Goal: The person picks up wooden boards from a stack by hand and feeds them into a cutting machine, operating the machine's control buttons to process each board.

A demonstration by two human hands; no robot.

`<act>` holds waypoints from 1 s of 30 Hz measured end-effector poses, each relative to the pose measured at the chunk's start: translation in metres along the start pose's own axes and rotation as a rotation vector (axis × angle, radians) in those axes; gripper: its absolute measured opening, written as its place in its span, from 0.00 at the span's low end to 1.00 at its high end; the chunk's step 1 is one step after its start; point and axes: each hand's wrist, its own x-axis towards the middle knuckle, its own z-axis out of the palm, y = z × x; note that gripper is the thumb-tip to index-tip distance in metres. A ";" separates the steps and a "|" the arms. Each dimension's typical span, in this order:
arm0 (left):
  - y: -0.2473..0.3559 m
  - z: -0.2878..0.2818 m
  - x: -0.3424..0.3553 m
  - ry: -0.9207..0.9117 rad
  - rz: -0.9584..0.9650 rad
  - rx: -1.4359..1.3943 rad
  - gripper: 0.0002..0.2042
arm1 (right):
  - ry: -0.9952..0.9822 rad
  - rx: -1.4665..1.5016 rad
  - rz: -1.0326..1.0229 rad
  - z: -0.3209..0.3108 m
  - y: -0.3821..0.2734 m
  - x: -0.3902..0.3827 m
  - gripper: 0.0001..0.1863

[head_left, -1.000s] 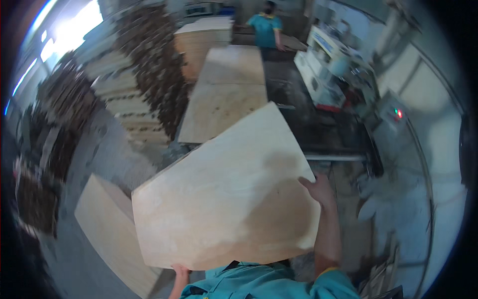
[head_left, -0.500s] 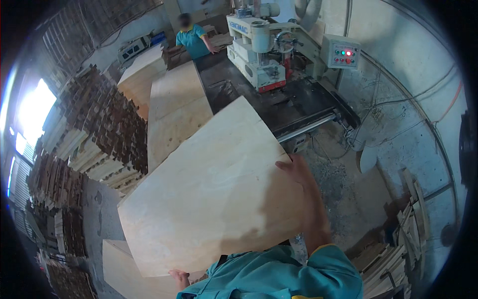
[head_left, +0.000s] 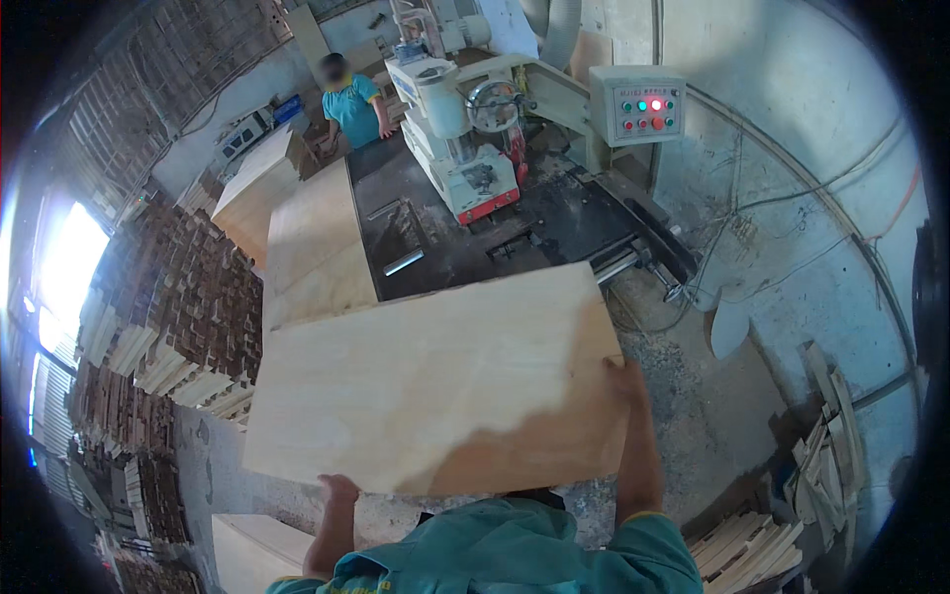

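A large pale plywood sheet (head_left: pixel 435 381) spans the space in front of my body, its far edge over the near side of a black machine table (head_left: pixel 401 223). With my right hand (head_left: pixel 625 376) I grip the sheet's right edge, thumb on the upper face. My left hand (head_left: pixel 339 487) holds the near edge toward its left end; its fingers go out of sight beneath the wood. A second sheet of plywood (head_left: pixel 312 243) lies beyond, along the left side of the machine table.
A white milling machine (head_left: pixel 455 148) with a handwheel stands on the table. A control box (head_left: pixel 648 107) with lit buttons is at right. A co-worker (head_left: pixel 354 111) stands at the far end. Timber stacks (head_left: pixel 173 297) line the left; offcuts (head_left: pixel 747 554) lie low right.
The plywood sheet has swung clockwise and levelled, its near edge now running across my front. My left hand has moved up with it. My view has shifted a little toward the right.
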 end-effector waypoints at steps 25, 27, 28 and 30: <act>-0.022 -0.099 0.011 -0.672 0.858 -2.214 0.20 | 0.050 0.864 0.381 0.165 0.038 -0.045 0.27; -0.065 -0.053 0.039 -0.197 0.534 -2.456 0.21 | 0.043 0.836 0.346 0.165 0.030 -0.046 0.25; -0.084 -0.015 0.065 0.055 0.076 -2.429 0.21 | 0.028 0.844 0.346 0.170 0.022 -0.045 0.25; -0.112 0.017 0.085 0.829 -0.583 -1.777 0.27 | 0.087 0.825 0.407 0.168 0.024 -0.043 0.27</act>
